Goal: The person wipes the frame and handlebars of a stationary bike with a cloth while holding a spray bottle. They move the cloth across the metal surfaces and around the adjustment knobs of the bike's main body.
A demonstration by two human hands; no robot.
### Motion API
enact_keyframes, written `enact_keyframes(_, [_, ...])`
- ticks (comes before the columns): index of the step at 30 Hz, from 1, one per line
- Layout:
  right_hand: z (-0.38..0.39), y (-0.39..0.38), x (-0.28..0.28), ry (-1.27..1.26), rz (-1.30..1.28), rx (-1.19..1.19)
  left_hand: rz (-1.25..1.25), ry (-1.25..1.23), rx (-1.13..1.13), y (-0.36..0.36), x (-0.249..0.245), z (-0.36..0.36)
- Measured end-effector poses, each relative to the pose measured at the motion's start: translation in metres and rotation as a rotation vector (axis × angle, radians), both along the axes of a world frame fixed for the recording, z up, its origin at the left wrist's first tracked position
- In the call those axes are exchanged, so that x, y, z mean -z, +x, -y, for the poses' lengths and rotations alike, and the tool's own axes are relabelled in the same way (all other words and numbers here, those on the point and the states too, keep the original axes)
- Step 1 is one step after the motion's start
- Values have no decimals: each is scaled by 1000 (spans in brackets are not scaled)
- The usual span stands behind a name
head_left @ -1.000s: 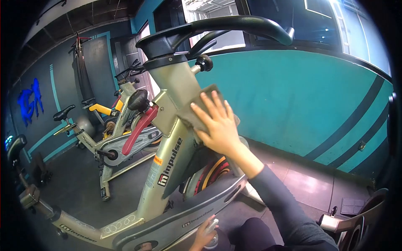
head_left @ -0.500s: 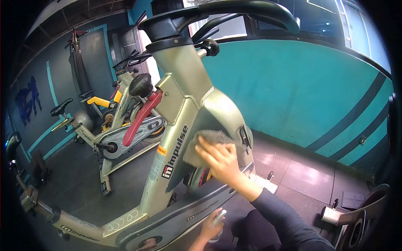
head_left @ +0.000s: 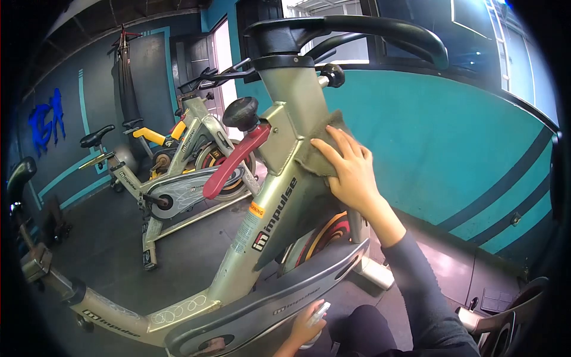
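A gym room with a teal wall with dark diagonal stripes [head_left: 458, 137] and a dark rubber floor [head_left: 101, 244] holds a row of exercise bikes. Closest to the camera stands a pale gold metal spin bike [head_left: 270, 208] with "impulse" printed on its sloping frame, a black curved handlebar [head_left: 369, 30] on top, and a red brake lever [head_left: 229, 169] with a black round knob [head_left: 241, 113] just above it. A small grey cloth [head_left: 315, 149] lies against the upper front of this frame, just below the handlebar post. The right hand [head_left: 351, 172], in a dark long sleeve [head_left: 416, 285], presses flat on the cloth; its grip is apart, fingers stretched out and spread over the fabric rather than curled around it. Below the hand, the red and yellow flywheel [head_left: 324, 235] shows behind the grey chain guard [head_left: 279, 303]. At the bottom edge, the left hand [head_left: 302, 331] has its grip clamped around a small clear spray bottle [head_left: 319, 311], held low beside the chain guard and well apart from the cloth. Behind, near the doorway, stands a second silver spin bike [head_left: 178, 178] with a yellow seat post.
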State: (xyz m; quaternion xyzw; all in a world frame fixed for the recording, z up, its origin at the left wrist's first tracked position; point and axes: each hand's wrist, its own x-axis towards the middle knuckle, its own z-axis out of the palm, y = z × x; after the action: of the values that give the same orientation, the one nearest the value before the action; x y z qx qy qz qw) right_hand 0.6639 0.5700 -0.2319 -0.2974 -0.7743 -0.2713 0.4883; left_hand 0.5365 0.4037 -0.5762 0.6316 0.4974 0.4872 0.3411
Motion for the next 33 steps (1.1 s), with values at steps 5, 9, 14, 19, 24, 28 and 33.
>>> enact_keyframes(5, [-6, 6, 2, -62, 84, -16, 60, 27, -9, -4, 1, 8])
enact_keyframes(9, [-18, 17, -5, -25, 107, -65, 24, 60, -15, -13, 0, 11])
enact_keyframes(14, [-9, -4, 12, 130, -3, 57, 15, 67, -51, -19, -5, 17])
enact_keyframes(19, [16, -29, 38, 218, -66, -13, -22, 80, -44, -20, -6, 21])
enact_keyframes(24, [33, -45, 73, 179, -21, -138, -39, 80, -39, -19, -7, 21])
enact_keyframes(28, [66, -63, 122, 160, 132, -294, 33, 35, -30, -20, -1, 19])
enact_keyframes(33, [86, -50, 97, 22, 285, -468, 129, 5, -23, -21, 5, 17])
